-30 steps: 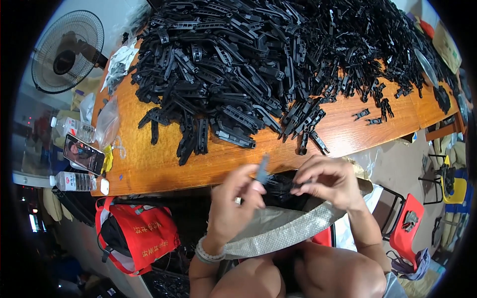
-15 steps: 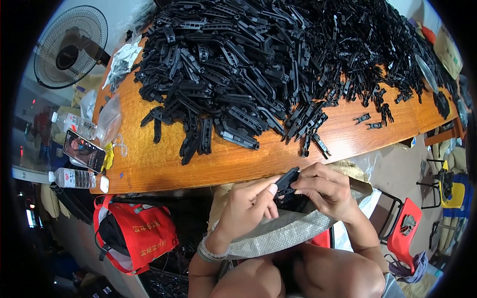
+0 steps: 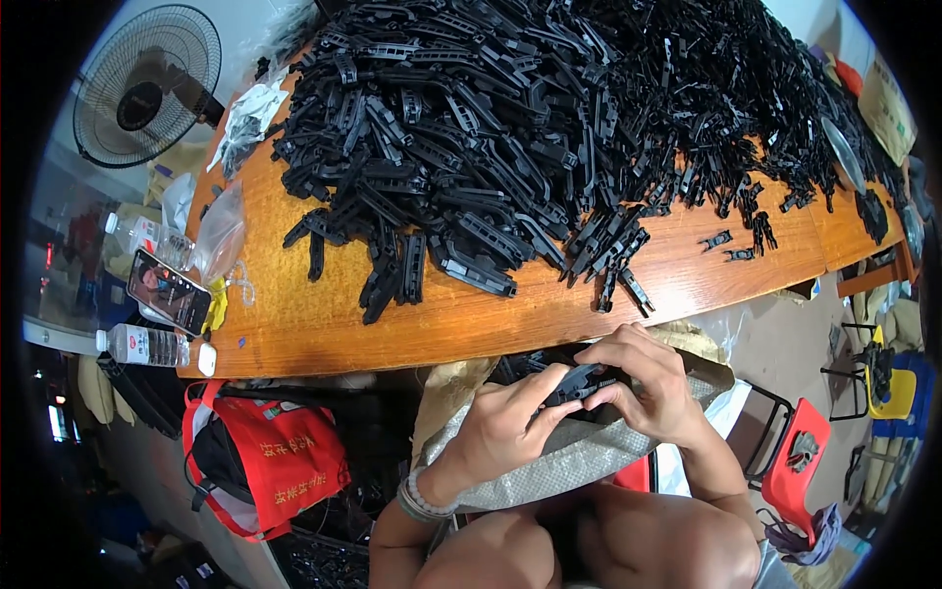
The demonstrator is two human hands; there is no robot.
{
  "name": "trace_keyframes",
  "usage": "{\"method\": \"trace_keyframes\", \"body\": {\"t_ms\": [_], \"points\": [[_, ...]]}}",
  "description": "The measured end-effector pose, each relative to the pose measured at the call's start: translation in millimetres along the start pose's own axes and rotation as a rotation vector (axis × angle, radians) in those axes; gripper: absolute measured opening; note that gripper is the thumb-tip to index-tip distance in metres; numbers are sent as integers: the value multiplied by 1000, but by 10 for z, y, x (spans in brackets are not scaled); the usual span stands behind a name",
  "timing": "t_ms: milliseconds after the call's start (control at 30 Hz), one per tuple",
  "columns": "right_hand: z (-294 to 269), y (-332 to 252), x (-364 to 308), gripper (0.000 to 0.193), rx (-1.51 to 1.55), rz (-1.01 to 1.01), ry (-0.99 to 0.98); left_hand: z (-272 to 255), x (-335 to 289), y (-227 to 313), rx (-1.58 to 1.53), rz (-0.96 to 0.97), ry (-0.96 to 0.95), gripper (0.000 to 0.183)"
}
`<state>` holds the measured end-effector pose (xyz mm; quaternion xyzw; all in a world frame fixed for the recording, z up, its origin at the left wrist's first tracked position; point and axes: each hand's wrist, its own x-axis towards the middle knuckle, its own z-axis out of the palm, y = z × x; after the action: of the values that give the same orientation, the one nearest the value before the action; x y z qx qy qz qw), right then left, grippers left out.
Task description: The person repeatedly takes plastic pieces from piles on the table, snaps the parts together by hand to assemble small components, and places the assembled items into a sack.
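— Where was the piece, and which way did it lie?

— The black plastic part (image 3: 581, 381) sat between my two hands, just above the mouth of the woven sack (image 3: 549, 461) on my lap. Its long axis ran across me, left to right. My right hand (image 3: 653, 388) arched over its right end, with the grip closed on it from above; my left hand (image 3: 500, 427) came in from the lower left, thumb and forefinger pinching the near end. Both grips were shut on that one part, the right hand covering more of it.

— And the sack?

— Directly under the grip, open at the top, with more black parts showing dark inside, though I couldn't tell how many.

— What lay beyond your hands?

— Straight ahead, past the sack's rim, the wooden surface (image 3: 471, 324) carried a big heap of black parts (image 3: 549, 128), well apart from my grip. A few loose clips (image 3: 731, 245) lay ahead and to the right. Far off to the left sat a phone (image 3: 167, 293) and a water bottle (image 3: 137, 344), with a red bag (image 3: 280, 461) below them.
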<state>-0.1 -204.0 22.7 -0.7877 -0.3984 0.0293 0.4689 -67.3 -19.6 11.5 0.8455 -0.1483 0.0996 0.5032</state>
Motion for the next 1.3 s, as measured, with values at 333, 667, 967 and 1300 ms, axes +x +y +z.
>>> {"method": "trace_keyframes", "body": {"t_ms": [333, 667, 967, 1300], "points": [[54, 33, -35, 26, -23, -39, 93, 20, 9, -36, -59, -4, -4, 33], [4, 118, -66, 19, 111, 81, -140, -90, 32, -238, -70, -161, 50, 23], [-87, 403, 71, 14, -386, 324, 336, -282, 370, -637, 755, 157, 316, 20], [-159, 492, -21, 16, -492, 360, 429, -415, 386, -640, 888, 166, 122, 25]]}}
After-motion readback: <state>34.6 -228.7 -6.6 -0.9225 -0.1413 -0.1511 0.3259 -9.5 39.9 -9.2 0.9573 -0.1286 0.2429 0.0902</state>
